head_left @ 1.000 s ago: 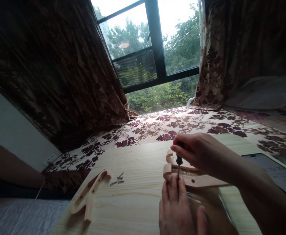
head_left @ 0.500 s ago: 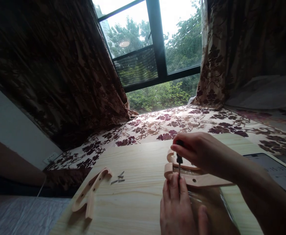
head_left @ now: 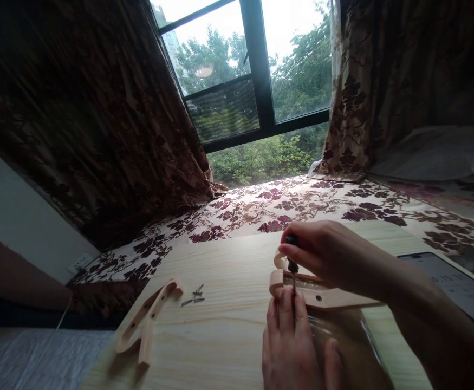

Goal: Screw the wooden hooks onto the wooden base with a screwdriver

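My right hand (head_left: 318, 249) is closed round the black handle of a screwdriver (head_left: 292, 254), which stands upright with its shaft pointing down at a curved wooden piece (head_left: 338, 298). The tip is hidden behind the fingers of my left hand (head_left: 289, 341). Those fingers press on the near edge of the wooden piece beside the shaft, with the thumb apart. A dark hole shows in the wood to the right. Under my left hand lies a brown item with a shiny clear cover (head_left: 342, 341). Another curved wooden end (head_left: 278, 261) shows just behind.
Two curved wooden pieces (head_left: 145, 319) with holes lie at the board's left, beside several screws (head_left: 196, 295). A tablet or phone (head_left: 452, 287) rests at the right of the pale wooden board (head_left: 216, 271). Patterned cloth (head_left: 237, 216) and a window lie beyond.
The whole view has shifted slightly, moving things a little to the left. Both hands keep their places at the wooden piece, and the screwdriver stays in my right hand.
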Motion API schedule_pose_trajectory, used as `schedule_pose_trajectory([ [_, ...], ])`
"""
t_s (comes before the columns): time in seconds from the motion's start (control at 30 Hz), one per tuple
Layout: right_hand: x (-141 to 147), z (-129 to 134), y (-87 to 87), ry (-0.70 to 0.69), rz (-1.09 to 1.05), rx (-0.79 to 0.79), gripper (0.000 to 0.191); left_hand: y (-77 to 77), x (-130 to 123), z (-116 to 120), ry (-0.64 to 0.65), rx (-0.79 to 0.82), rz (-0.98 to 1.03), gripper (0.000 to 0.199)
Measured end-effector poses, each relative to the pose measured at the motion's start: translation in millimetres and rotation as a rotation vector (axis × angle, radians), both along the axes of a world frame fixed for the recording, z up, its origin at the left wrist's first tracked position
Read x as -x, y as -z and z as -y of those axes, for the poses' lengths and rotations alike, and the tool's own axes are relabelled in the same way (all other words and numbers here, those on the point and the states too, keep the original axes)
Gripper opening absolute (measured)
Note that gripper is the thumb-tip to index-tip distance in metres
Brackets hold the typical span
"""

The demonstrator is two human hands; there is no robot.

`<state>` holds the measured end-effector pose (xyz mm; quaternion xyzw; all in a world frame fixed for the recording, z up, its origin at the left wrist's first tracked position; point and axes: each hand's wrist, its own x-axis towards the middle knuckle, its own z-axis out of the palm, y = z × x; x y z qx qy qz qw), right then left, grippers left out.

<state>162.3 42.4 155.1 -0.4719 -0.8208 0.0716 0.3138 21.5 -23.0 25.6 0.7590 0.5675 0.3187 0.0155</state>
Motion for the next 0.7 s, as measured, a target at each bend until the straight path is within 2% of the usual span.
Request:
schedule_pose_trajectory([
  [0.13,-2.1,1.5,-0.7,0.028,0.016,-0.006,0.017,-0.1,0.2,0.5,-0.004,0.017,-0.024,0.053],
  [0.27,-2.8,9.5,-4.3,-0.045,0.0,-0.023,0.007,0.7,0.6,0.8,0.001,0.012,-0.009,0.054],
  [0.37,-2.9,10.4,-5.1,-0.061,-0.002,-0.01,0.012,2.2,0.6,-0.3,0.006,0.004,0.011,0.054],
  [0.6,-3.7,-1.2,-0.8,0.038,0.01,0.013,0.018,3.0,-1.1,-0.8,-0.018,-0.003,0.025,0.054],
  [0.7,-3.4,2.3,-1.3,0.026,0.012,-0.009,0.015,2.4,-1.3,-0.1,-0.014,-0.01,0.027,0.054],
])
